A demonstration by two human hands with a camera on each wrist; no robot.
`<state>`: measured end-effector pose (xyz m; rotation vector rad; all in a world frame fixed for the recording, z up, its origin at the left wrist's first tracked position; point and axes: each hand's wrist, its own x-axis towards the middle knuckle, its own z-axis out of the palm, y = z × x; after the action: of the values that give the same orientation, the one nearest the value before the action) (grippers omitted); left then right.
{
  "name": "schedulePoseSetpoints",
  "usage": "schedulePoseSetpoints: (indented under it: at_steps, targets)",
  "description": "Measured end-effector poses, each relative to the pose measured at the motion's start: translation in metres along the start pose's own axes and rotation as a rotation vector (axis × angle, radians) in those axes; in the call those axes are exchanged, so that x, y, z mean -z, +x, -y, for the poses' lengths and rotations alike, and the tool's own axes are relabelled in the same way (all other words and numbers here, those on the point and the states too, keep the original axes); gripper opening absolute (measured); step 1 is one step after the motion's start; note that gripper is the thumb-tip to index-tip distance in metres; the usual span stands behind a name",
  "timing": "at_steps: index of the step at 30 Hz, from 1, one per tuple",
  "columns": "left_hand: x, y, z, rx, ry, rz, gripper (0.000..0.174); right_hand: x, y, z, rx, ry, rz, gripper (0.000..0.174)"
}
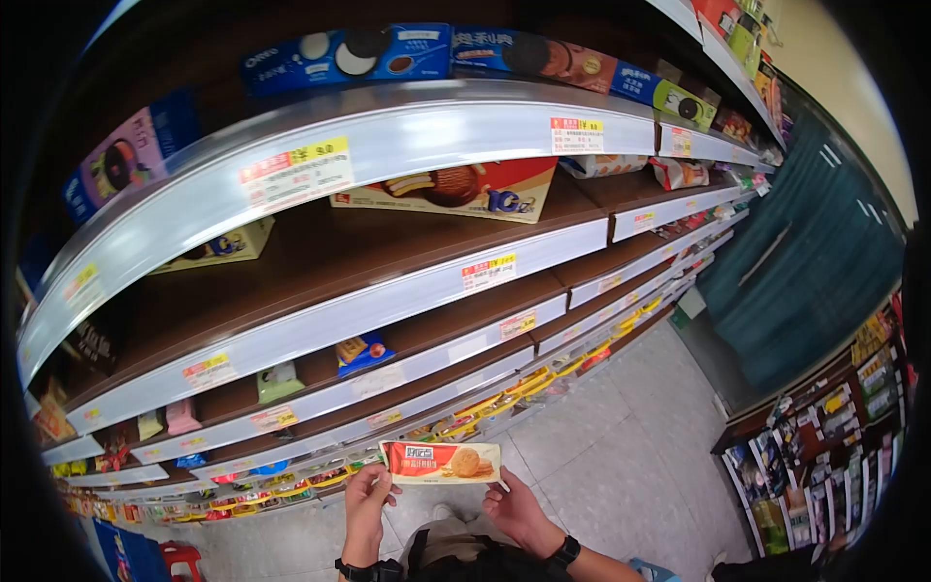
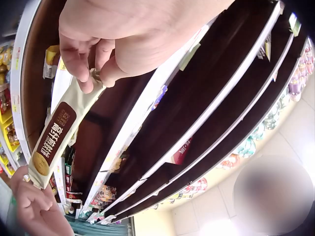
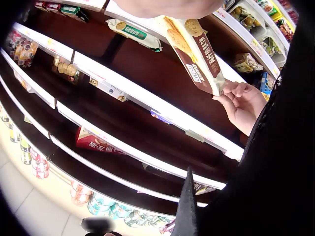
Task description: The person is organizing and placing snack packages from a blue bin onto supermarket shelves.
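Note:
A long cream and red biscuit packet (image 1: 444, 463) is held level between both hands in the head view. The left hand (image 1: 367, 509) pinches its left end, and the right hand (image 1: 514, 506) holds its right end by the lower corner. In the left wrist view, the left hand (image 2: 133, 37) pinches one crimped end of the packet (image 2: 61, 129), whose brown side label faces the camera; the right hand (image 2: 39, 209) grips the other end. The right wrist view has the packet (image 3: 193, 51) between the left hand (image 3: 241, 105) and the partly cropped right hand (image 3: 170, 6).
Shelves with price tags (image 1: 296, 175) rise in front, bearing blue biscuit boxes (image 1: 349, 53) and a red and yellow box (image 1: 456, 189). Grey floor tiles (image 1: 621, 456) lie below. A magazine-like rack (image 1: 824, 466) stands right, a red stool (image 1: 180, 558) lower left.

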<state>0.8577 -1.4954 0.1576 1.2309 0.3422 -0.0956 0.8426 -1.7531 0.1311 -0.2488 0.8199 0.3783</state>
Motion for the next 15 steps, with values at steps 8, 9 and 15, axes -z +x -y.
schedulePoseSetpoints:
  at_steps: [8, 9, 15]
  targets:
    - [0.005, 0.002, 0.012, 0.109, -0.224, 0.001, 0.019, 0.0, -0.014, -0.004, 0.049, -0.026, -0.022, 0.016]
    - [0.009, -0.002, 0.013, 0.107, -0.232, -0.001, 0.019, 0.001, -0.016, -0.005, 0.041, -0.036, -0.001, 0.015]
    - [0.01, -0.048, 0.006, 0.014, -0.285, 0.016, 0.017, 0.03, -0.044, -0.008, -0.03, -0.062, 0.154, 0.014]
